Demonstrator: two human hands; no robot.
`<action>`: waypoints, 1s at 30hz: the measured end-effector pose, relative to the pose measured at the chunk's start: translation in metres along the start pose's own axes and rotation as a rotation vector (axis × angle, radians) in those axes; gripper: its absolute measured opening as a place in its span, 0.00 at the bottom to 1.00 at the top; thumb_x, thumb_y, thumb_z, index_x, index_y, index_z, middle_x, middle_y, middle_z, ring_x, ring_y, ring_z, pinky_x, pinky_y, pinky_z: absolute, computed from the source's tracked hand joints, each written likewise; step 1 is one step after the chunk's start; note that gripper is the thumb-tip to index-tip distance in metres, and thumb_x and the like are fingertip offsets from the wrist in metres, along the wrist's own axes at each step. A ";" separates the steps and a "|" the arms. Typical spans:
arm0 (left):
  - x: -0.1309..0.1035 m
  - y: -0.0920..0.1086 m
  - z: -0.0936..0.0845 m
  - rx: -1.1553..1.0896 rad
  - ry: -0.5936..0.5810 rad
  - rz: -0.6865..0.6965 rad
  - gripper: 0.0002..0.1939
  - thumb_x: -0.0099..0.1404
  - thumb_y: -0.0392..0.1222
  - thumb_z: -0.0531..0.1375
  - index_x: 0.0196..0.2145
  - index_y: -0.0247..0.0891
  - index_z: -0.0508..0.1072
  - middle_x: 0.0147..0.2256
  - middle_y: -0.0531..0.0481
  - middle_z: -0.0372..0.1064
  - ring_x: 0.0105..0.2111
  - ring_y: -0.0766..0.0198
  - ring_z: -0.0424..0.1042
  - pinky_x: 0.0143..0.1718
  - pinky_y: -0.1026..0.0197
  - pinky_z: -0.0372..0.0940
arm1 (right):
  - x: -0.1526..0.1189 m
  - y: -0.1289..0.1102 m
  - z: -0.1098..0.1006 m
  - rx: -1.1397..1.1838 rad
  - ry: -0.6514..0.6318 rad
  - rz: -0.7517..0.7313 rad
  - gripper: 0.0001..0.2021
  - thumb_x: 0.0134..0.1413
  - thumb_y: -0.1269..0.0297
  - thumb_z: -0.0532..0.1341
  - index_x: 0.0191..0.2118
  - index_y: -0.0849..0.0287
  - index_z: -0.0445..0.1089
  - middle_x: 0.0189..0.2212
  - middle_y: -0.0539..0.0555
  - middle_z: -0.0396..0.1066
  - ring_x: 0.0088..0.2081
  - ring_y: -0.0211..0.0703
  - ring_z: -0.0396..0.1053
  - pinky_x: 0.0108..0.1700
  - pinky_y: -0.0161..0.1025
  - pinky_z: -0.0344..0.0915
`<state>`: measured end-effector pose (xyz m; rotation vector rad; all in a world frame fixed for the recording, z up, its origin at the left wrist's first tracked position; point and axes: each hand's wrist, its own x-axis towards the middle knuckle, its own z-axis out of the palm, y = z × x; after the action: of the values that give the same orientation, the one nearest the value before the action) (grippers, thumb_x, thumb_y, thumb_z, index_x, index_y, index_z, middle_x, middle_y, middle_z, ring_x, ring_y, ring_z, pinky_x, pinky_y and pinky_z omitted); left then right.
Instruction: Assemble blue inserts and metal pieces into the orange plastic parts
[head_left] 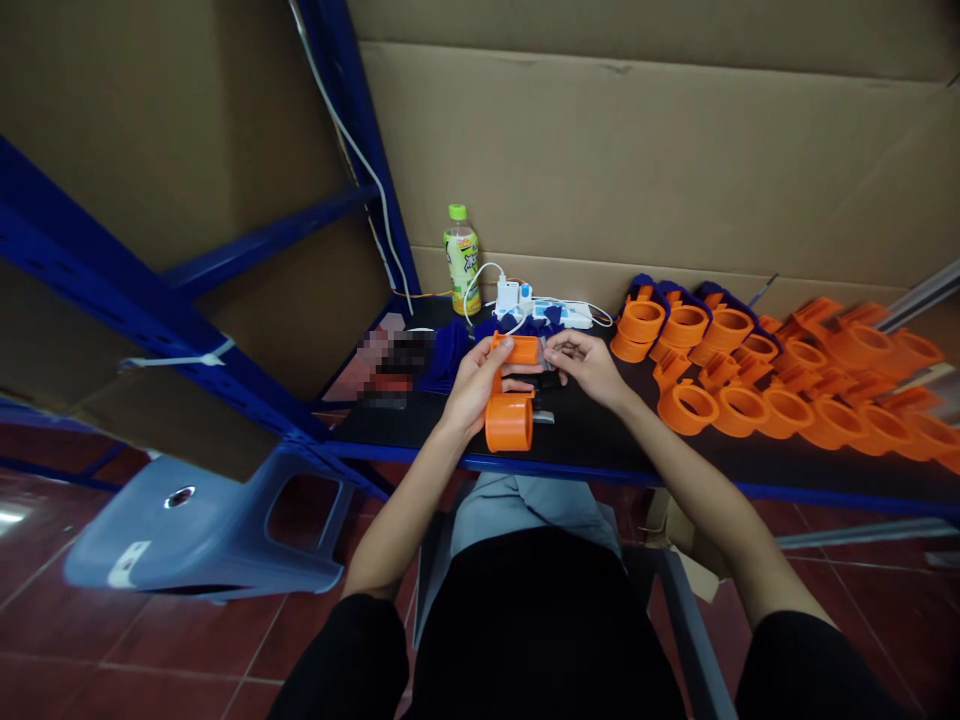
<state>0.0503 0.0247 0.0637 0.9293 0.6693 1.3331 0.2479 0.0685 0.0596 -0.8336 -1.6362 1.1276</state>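
Observation:
An orange plastic piece with a round ring point(509, 422) at its lower end is gripped in my left hand point(471, 388), above the front of the black tabletop. My right hand point(585, 364) is closed at the piece's upper right end. Its fingertips pinch a small greyish strip point(543, 352), whose exact kind is too small to make out. Below the hands, a short grey piece point(544, 417) and some dark items lie on the table. Dark blue fabric point(444, 362) lies just left of my left hand.
Many similar orange ring pieces point(784, 412) stand in rows at the right, some with dark blue straps. A green-capped bottle point(460, 262) and a white power strip point(562, 314) with cables are at the back. A blue rack post point(225, 340) and a plastic stool point(217, 530) are on the left.

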 end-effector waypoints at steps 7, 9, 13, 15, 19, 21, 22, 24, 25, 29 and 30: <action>-0.001 0.001 -0.004 -0.002 0.034 -0.085 0.25 0.65 0.62 0.67 0.40 0.34 0.76 0.18 0.53 0.69 0.16 0.67 0.69 0.24 0.64 0.72 | -0.002 -0.014 -0.014 0.001 -0.035 0.031 0.25 0.47 0.42 0.74 0.36 0.59 0.71 0.29 0.48 0.69 0.23 0.31 0.64 0.24 0.33 0.65; 0.000 0.000 -0.005 0.003 0.025 -0.095 0.25 0.66 0.62 0.67 0.40 0.34 0.77 0.18 0.52 0.69 0.16 0.66 0.69 0.25 0.62 0.73 | -0.003 -0.016 -0.014 0.014 -0.066 0.041 0.25 0.48 0.42 0.74 0.36 0.59 0.71 0.28 0.47 0.69 0.22 0.31 0.64 0.24 0.33 0.65; 0.000 0.000 -0.006 0.017 -0.006 -0.074 0.24 0.66 0.62 0.67 0.39 0.34 0.76 0.18 0.52 0.70 0.16 0.66 0.69 0.25 0.62 0.73 | -0.004 -0.016 -0.012 0.033 -0.080 0.057 0.24 0.48 0.43 0.74 0.36 0.59 0.70 0.27 0.47 0.68 0.21 0.32 0.66 0.24 0.33 0.66; -0.001 0.001 -0.005 0.016 -0.016 -0.062 0.23 0.66 0.61 0.67 0.38 0.35 0.76 0.18 0.52 0.69 0.16 0.66 0.69 0.25 0.62 0.73 | -0.005 -0.016 -0.012 0.039 -0.085 0.068 0.24 0.48 0.43 0.75 0.36 0.59 0.70 0.26 0.47 0.69 0.22 0.33 0.66 0.24 0.33 0.67; -0.004 0.003 -0.003 -0.007 -0.019 -0.051 0.21 0.66 0.59 0.68 0.40 0.37 0.75 0.19 0.55 0.68 0.17 0.66 0.70 0.27 0.61 0.75 | -0.006 -0.017 -0.012 0.063 -0.089 0.081 0.24 0.47 0.44 0.75 0.36 0.59 0.71 0.24 0.47 0.69 0.22 0.34 0.66 0.24 0.34 0.68; -0.005 0.004 -0.003 -0.003 -0.029 -0.049 0.22 0.65 0.59 0.69 0.40 0.37 0.74 0.19 0.56 0.68 0.17 0.67 0.70 0.27 0.61 0.75 | -0.006 -0.016 -0.012 0.078 -0.093 0.091 0.24 0.47 0.44 0.75 0.36 0.59 0.71 0.24 0.47 0.69 0.22 0.34 0.67 0.24 0.34 0.69; -0.005 0.004 -0.003 0.008 -0.035 -0.041 0.22 0.64 0.59 0.69 0.40 0.37 0.73 0.19 0.56 0.68 0.17 0.67 0.70 0.27 0.62 0.75 | -0.006 -0.015 -0.012 0.089 -0.097 0.096 0.24 0.47 0.44 0.76 0.36 0.59 0.71 0.24 0.47 0.69 0.22 0.34 0.67 0.24 0.34 0.69; -0.005 0.005 -0.003 0.041 -0.050 -0.014 0.23 0.64 0.60 0.70 0.40 0.38 0.72 0.19 0.56 0.68 0.17 0.66 0.71 0.27 0.62 0.75 | -0.005 -0.012 -0.013 0.115 -0.109 0.103 0.23 0.47 0.45 0.76 0.36 0.59 0.72 0.25 0.47 0.69 0.22 0.34 0.67 0.24 0.35 0.70; -0.006 0.006 -0.003 0.059 -0.055 0.000 0.23 0.63 0.59 0.70 0.40 0.38 0.71 0.19 0.56 0.68 0.18 0.66 0.71 0.27 0.62 0.75 | -0.005 -0.010 -0.013 0.125 -0.115 0.104 0.23 0.47 0.46 0.76 0.36 0.59 0.72 0.25 0.47 0.69 0.22 0.34 0.67 0.24 0.35 0.70; -0.006 0.006 -0.004 0.113 -0.065 0.044 0.22 0.63 0.59 0.69 0.38 0.39 0.70 0.19 0.57 0.68 0.18 0.66 0.72 0.27 0.62 0.75 | -0.005 -0.008 -0.014 0.125 -0.120 0.097 0.23 0.48 0.46 0.76 0.37 0.60 0.72 0.26 0.47 0.70 0.23 0.34 0.67 0.24 0.35 0.71; -0.005 0.006 -0.005 0.128 -0.070 0.054 0.22 0.63 0.60 0.69 0.38 0.39 0.70 0.19 0.57 0.67 0.18 0.66 0.72 0.27 0.62 0.75 | -0.005 -0.009 -0.015 0.117 -0.122 0.094 0.23 0.49 0.45 0.75 0.37 0.59 0.72 0.26 0.47 0.70 0.23 0.34 0.67 0.25 0.35 0.71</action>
<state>0.0424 0.0201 0.0660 1.0989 0.6853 1.3114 0.2633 0.0652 0.0678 -0.7863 -1.6270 1.3501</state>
